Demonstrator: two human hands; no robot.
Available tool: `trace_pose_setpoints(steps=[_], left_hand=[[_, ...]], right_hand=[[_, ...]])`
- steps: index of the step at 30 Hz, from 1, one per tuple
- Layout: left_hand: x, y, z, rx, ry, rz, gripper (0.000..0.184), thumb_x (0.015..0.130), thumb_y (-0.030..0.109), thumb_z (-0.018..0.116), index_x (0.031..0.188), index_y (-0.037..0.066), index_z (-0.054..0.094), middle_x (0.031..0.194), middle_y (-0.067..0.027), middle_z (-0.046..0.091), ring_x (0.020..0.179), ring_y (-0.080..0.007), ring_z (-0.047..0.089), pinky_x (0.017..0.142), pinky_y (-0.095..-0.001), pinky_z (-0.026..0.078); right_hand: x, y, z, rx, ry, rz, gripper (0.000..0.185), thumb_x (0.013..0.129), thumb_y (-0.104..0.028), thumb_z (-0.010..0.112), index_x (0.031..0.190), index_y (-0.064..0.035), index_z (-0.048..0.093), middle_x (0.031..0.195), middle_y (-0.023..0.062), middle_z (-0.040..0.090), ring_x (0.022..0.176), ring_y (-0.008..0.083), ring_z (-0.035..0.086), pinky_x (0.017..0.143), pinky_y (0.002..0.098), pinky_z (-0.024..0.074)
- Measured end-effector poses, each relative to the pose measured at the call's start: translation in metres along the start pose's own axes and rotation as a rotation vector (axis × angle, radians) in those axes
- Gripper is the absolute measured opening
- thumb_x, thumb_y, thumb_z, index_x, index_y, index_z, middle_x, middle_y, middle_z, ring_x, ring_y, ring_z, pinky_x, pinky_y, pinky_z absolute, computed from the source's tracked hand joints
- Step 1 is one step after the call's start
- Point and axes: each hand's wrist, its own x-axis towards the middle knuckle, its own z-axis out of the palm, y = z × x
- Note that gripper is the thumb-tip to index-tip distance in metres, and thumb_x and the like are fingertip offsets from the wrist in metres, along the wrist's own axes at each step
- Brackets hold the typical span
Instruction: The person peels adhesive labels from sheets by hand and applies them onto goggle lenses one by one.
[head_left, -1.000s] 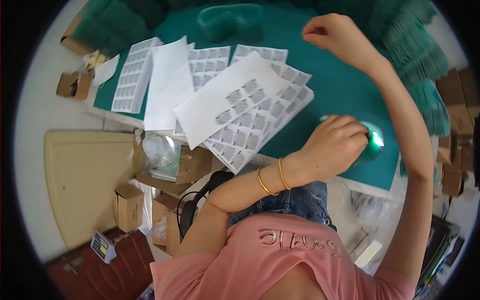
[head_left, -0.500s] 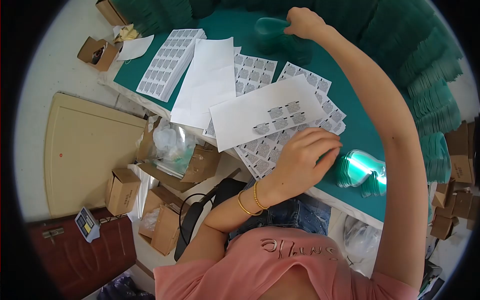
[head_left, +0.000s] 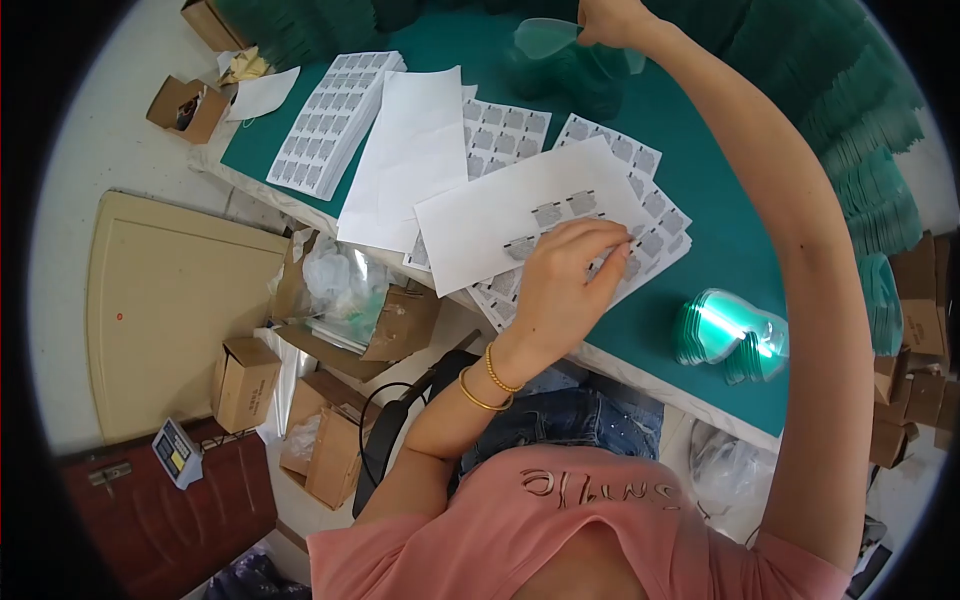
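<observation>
My left hand [head_left: 575,280], with two gold bangles on its wrist, is over the top label sheet [head_left: 470,225]. Its thumb and fingertips are drawn together at the printed labels, and whatever lies between them is too small to make out. That sheet is largely bare white, with a few grey printed labels left on it. At the far side of the table my right hand [head_left: 612,24] pinches the edge of a translucent green curved plastic piece [head_left: 545,38], above a pile of similar pieces [head_left: 575,88]. Part of this hand is cut off by the frame's top.
A shiny stack of green plastic pieces [head_left: 725,330] lies by the table's near edge. More stacks [head_left: 880,200] line the right and far sides. A thick pile of label sheets [head_left: 335,125] lies at left. Below stands an open carton [head_left: 400,325] with plastic bags.
My left hand has moved up and left, from beside the sheets onto the printed labels. My right hand has shifted slightly farther away, and the green piece at its fingers shows more widely.
</observation>
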Motion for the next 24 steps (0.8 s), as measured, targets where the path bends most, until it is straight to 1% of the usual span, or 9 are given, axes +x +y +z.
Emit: trace_pose_setpoints(steps=[11, 15, 16, 17, 18, 19, 20, 22, 24], left_hand=[[-0.002, 0.003, 0.007, -0.008, -0.013, -0.062, 0.017, 0.088, 0.009, 0.065, 0.099, -0.003, 0.07, 0.102, -0.0145, 0.07, 0.092, -0.0251, 0.067, 0.083, -0.0308, 0.051], [-0.003, 0.0, 0.007, -0.108, 0.01, -0.11, 0.017, 0.09, 0.01, 0.064, 0.101, -0.003, 0.07, 0.099, -0.0099, 0.071, 0.093, -0.0157, 0.064, 0.084, -0.0273, 0.049], [-0.004, 0.003, 0.005, -0.126, 0.014, -0.167, 0.019, 0.092, 0.01, 0.063, 0.103, -0.003, 0.069, 0.098, -0.0069, 0.071, 0.092, -0.0111, 0.062, 0.085, -0.0256, 0.047], [-0.004, 0.007, 0.002, -0.182, 0.022, -0.22, 0.018, 0.092, 0.011, 0.063, 0.102, -0.003, 0.07, 0.098, -0.0078, 0.072, 0.09, -0.0118, 0.063, 0.083, -0.0259, 0.048], [-0.004, 0.008, 0.001, -0.238, 0.034, -0.275, 0.018, 0.092, 0.011, 0.062, 0.101, -0.002, 0.07, 0.097, -0.0088, 0.072, 0.088, -0.0126, 0.065, 0.081, -0.0262, 0.049], [-0.006, 0.001, 0.003, -0.345, 0.049, -0.274, 0.022, 0.095, 0.013, 0.06, 0.106, -0.004, 0.069, 0.097, -0.0082, 0.072, 0.09, -0.0091, 0.063, 0.081, -0.0242, 0.049], [-0.006, 0.0, 0.004, -0.41, 0.048, -0.307, 0.023, 0.096, 0.013, 0.06, 0.108, -0.005, 0.068, 0.097, -0.0097, 0.072, 0.09, -0.0104, 0.063, 0.082, -0.0242, 0.049], [-0.006, 0.005, 0.002, -0.522, 0.025, -0.339, 0.027, 0.098, 0.013, 0.057, 0.114, -0.007, 0.064, 0.098, -0.013, 0.071, 0.092, -0.0138, 0.065, 0.085, -0.0248, 0.049], [-0.005, 0.012, 0.006, -0.618, 0.017, -0.413, 0.029, 0.099, 0.014, 0.054, 0.114, -0.008, 0.064, 0.099, -0.0135, 0.071, 0.093, -0.0157, 0.066, 0.086, -0.0262, 0.05]], right_hand=[[-0.014, 0.017, -0.001, 0.099, 0.019, -0.016, 0.025, 0.06, -0.02, 0.079, 0.08, -0.005, 0.075, 0.08, 0.0181, 0.07, 0.079, 0.0322, 0.07, 0.075, 0.0403, 0.0569], [-0.049, 0.017, -0.052, 0.132, 0.161, -0.05, 0.026, 0.061, -0.021, 0.078, 0.081, -0.0038, 0.075, 0.078, 0.0184, 0.07, 0.075, 0.0316, 0.07, 0.072, 0.0401, 0.057], [-0.074, 0.018, -0.074, 0.167, 0.125, -0.085, 0.027, 0.061, -0.021, 0.077, 0.082, -0.0027, 0.074, 0.077, 0.019, 0.07, 0.074, 0.0313, 0.07, 0.072, 0.0388, 0.0566], [-0.119, 0.023, -0.099, 0.599, 0.18, -0.462, 0.029, 0.062, -0.02, 0.075, 0.083, -0.0009, 0.073, 0.077, 0.0202, 0.069, 0.073, 0.0316, 0.069, 0.069, 0.0388, 0.0555], [-0.148, 0.011, -0.113, 0.217, 0.099, -0.103, 0.029, 0.063, -0.02, 0.074, 0.084, 0.0005, 0.073, 0.078, 0.0217, 0.068, 0.072, 0.0331, 0.069, 0.068, 0.0402, 0.0543], [-0.186, 0.013, -0.113, 0.26, 0.06, -0.045, 0.029, 0.067, -0.014, 0.075, 0.091, 0.0005, 0.07, 0.087, 0.0187, 0.068, 0.083, 0.0306, 0.068, 0.076, 0.0375, 0.054], [-0.227, 0.023, -0.114, 0.303, 0.022, 0.012, 0.03, 0.072, -0.009, 0.077, 0.099, 0.0005, 0.068, 0.097, 0.0157, 0.068, 0.094, 0.0281, 0.067, 0.084, 0.0349, 0.0537], [-0.293, 0.025, -0.118, 0.146, -0.06, 0.072, 0.03, 0.069, -0.001, 0.076, 0.097, 0.0021, 0.067, 0.098, 0.0145, 0.066, 0.095, 0.0258, 0.066, 0.085, 0.0329, 0.0526], [-0.336, 0.021, -0.113, 0.145, -0.131, 0.114, 0.03, 0.069, -0.002, 0.075, 0.098, 0.0032, 0.068, 0.098, 0.0177, 0.067, 0.089, 0.0328, 0.066, 0.079, 0.0366, 0.0534]])
